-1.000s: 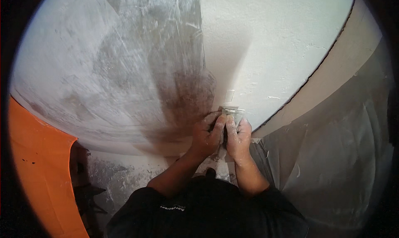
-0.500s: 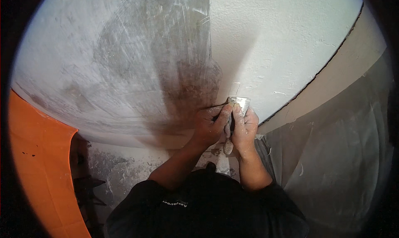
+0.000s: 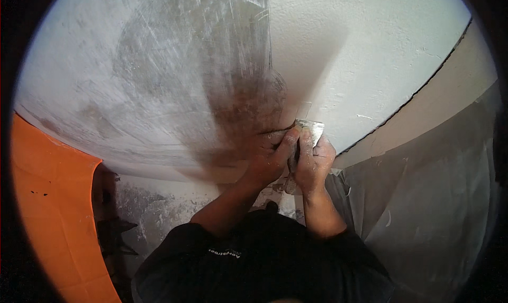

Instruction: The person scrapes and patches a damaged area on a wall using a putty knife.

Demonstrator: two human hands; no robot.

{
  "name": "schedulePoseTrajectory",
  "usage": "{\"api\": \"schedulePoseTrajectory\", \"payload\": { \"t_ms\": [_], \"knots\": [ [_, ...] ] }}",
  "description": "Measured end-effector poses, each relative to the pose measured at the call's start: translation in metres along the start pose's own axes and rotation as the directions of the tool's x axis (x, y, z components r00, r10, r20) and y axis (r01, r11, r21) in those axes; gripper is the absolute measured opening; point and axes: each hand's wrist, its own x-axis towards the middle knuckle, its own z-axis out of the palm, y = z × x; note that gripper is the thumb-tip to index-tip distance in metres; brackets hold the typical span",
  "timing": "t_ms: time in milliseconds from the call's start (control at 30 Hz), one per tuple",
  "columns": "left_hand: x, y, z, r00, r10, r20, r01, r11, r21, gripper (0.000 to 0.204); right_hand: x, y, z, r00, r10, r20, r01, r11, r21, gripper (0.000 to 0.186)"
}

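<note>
A person stands close to a white plastered wall (image 3: 370, 54), both bare hands raised together just right of the picture's middle. The left hand (image 3: 270, 157) and the right hand (image 3: 313, 163) are each curled tight around a flat, pale metal plastering blade (image 3: 311, 129), which is pressed against the wall. Only the blade's top edge shows, at about one o'clock from the hands; the rest, handle included, is hidden under the fingers, though a pale end pokes out below the hands at six o'clock.

From nine to twelve o'clock the wall carries a broad grey, streaked patch of scraped plaster (image 3: 174, 81), darkest just beside the left hand. It is hard to say whether that darkness is shadow or damp material.

At eight o'clock, an orange flat panel (image 3: 47, 208) is cut off by the picture's dark rim. At four o'clock hangs a translucent grey plastic sheet (image 3: 434, 208), creased, with whatever it covers impossible to make out. A beige band of wall (image 3: 423, 107) curves above it. The person's black sleeves (image 3: 254, 266) fill the bottom edge; a small pale label there is too blurred to describe.
</note>
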Motion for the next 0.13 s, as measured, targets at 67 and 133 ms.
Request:
{"api": "schedulePoseTrajectory", "payload": {
  "t_ms": [67,133],
  "knots": [
    [0.001,-0.006,0.002,1.000,-0.013,-0.020,0.013,1.000,-0.025,0.023,0.003,0.002,0.000,0.998,-0.057,-0.001,0.057,0.998,0.002,0.018],
    [0.002,0.004,0.003,0.995,0.080,-0.063,-0.079,0.997,0.010,0.023,0.004,-0.002,-0.002,0.996,-0.083,0.034,0.084,0.996,-0.035,0.020]
  ]
}}
